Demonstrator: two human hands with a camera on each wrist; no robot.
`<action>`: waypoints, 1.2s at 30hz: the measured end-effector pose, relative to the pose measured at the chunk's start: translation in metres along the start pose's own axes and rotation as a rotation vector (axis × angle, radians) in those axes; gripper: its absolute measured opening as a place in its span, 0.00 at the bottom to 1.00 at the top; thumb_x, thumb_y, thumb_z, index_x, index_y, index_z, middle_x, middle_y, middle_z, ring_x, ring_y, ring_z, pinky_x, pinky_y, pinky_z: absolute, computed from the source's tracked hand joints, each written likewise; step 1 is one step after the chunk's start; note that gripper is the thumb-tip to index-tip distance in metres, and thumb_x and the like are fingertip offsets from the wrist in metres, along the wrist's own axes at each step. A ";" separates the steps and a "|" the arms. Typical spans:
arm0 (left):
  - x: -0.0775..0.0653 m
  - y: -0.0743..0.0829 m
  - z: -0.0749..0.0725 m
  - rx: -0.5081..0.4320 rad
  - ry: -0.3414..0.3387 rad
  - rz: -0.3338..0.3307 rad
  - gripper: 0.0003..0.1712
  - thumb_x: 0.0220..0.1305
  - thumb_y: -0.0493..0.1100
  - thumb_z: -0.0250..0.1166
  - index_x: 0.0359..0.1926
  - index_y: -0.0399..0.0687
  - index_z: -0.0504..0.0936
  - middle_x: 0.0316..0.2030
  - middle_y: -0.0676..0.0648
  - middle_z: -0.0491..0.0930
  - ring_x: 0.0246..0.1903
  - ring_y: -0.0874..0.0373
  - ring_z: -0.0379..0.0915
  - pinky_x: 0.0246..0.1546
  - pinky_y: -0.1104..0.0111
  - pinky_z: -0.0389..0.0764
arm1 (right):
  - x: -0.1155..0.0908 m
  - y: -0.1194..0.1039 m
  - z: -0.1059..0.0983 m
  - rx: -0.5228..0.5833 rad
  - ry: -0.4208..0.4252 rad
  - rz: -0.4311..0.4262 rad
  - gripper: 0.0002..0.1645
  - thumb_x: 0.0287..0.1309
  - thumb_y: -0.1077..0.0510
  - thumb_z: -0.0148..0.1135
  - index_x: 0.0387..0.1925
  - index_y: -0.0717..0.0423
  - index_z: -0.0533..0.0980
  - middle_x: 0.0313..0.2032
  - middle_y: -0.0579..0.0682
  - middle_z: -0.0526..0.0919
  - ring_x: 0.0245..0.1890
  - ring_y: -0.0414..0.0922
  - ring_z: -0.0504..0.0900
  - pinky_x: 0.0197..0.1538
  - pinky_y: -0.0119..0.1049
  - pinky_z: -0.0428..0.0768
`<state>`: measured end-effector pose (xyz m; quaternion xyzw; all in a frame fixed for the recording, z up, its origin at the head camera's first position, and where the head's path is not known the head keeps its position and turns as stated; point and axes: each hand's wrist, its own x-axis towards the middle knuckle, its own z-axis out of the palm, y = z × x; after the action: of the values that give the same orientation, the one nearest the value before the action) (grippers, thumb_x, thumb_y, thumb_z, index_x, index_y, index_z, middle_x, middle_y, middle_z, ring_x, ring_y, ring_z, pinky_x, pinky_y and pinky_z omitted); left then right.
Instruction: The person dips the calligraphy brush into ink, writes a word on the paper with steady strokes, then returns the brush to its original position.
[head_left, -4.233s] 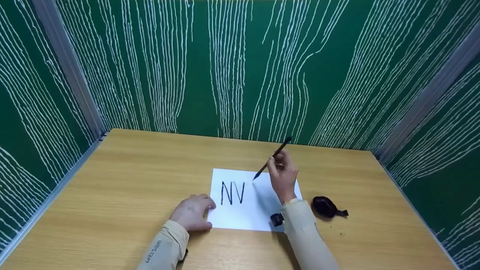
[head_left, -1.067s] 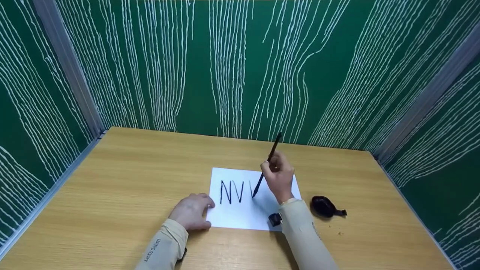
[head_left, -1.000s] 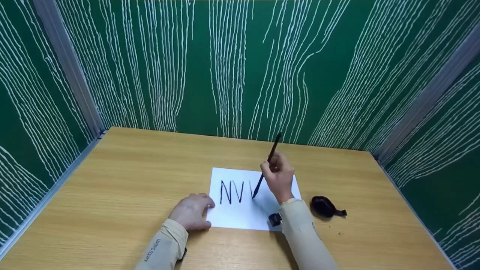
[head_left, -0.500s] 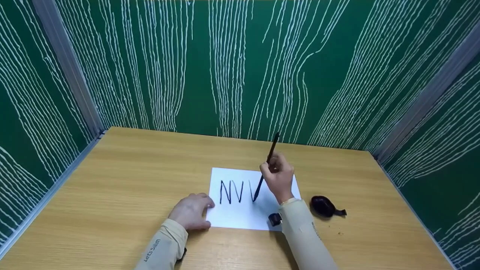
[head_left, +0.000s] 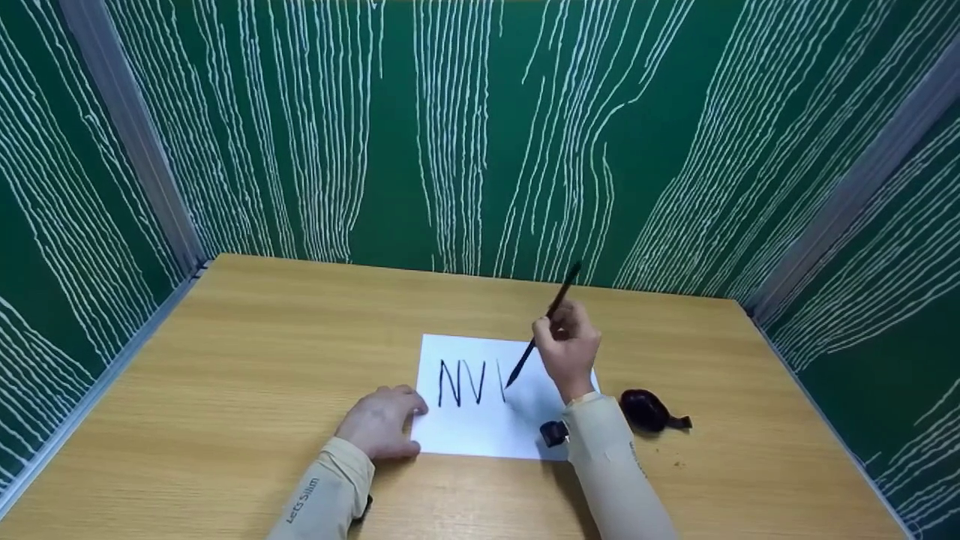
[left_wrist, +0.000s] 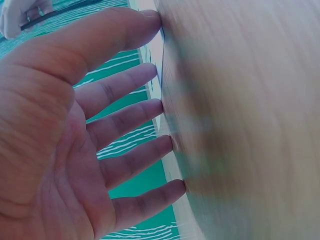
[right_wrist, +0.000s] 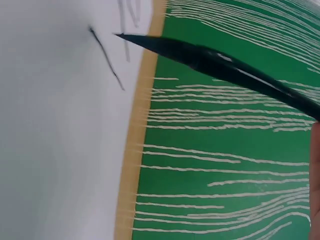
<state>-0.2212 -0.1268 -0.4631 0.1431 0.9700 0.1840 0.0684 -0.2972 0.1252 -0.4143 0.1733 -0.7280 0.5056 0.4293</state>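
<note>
A dark, slim paintbrush [head_left: 561, 298] is pinched between the thumb and fingers of my right hand [head_left: 571, 349], its handle leaning up and away to the right. In the right wrist view the pointed bristles of the brush [right_wrist: 215, 62] stand just off the white paper [right_wrist: 60, 150]. On the sheet, in the head view, are a black N, a V and a single slanting stroke [head_left: 501, 381] beside the brush tip. My left hand [head_left: 382, 424] rests at the paper's left edge, fingers spread and gently bent, fingertips down on the table in the left wrist view.
To the right of the paper [head_left: 465, 436] lies a black oval dish [head_left: 645, 410] with a short handle. Small brown specks dot the wooden table [head_left: 285, 352] near it. Green walls [head_left: 397, 150] with white wavy lines enclose the table's back and sides.
A slanting stroke has appeared right of the V as the brush travelled down the paper. The brush tip has since lifted off the stroke's lower end. The left hand has stayed put.
</note>
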 end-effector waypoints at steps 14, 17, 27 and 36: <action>-0.001 -0.002 -0.002 0.034 0.021 0.031 0.28 0.42 0.48 0.71 0.50 0.50 0.82 0.54 0.47 0.78 0.54 0.46 0.74 0.57 0.53 0.75 | 0.003 0.014 -0.002 -0.033 -0.002 0.065 0.09 0.53 0.73 0.57 0.37 0.64 0.72 0.24 0.58 0.82 0.26 0.42 0.82 0.31 0.18 0.79; 0.000 -0.002 -0.002 0.034 0.015 0.030 0.29 0.42 0.48 0.71 0.50 0.51 0.81 0.54 0.47 0.78 0.54 0.46 0.73 0.58 0.53 0.75 | 0.003 0.012 -0.002 -0.039 -0.009 0.078 0.09 0.54 0.73 0.57 0.38 0.64 0.72 0.25 0.58 0.83 0.27 0.44 0.82 0.32 0.17 0.79; 0.000 0.000 -0.002 0.011 -0.004 -0.004 0.29 0.43 0.48 0.73 0.51 0.51 0.81 0.57 0.46 0.77 0.57 0.45 0.72 0.60 0.52 0.73 | -0.003 0.044 0.003 -0.070 -0.018 0.122 0.08 0.55 0.70 0.59 0.39 0.62 0.73 0.26 0.57 0.84 0.28 0.45 0.82 0.32 0.16 0.78; -0.001 -0.001 -0.001 0.009 0.005 0.029 0.29 0.42 0.47 0.72 0.50 0.50 0.81 0.56 0.46 0.77 0.56 0.44 0.73 0.60 0.52 0.73 | -0.005 0.053 0.000 -0.063 -0.055 0.135 0.07 0.57 0.64 0.59 0.39 0.57 0.74 0.27 0.49 0.85 0.28 0.39 0.82 0.32 0.24 0.83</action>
<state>-0.2206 -0.1279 -0.4624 0.1569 0.9688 0.1812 0.0626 -0.3307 0.1468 -0.4498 0.1240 -0.7651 0.5052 0.3796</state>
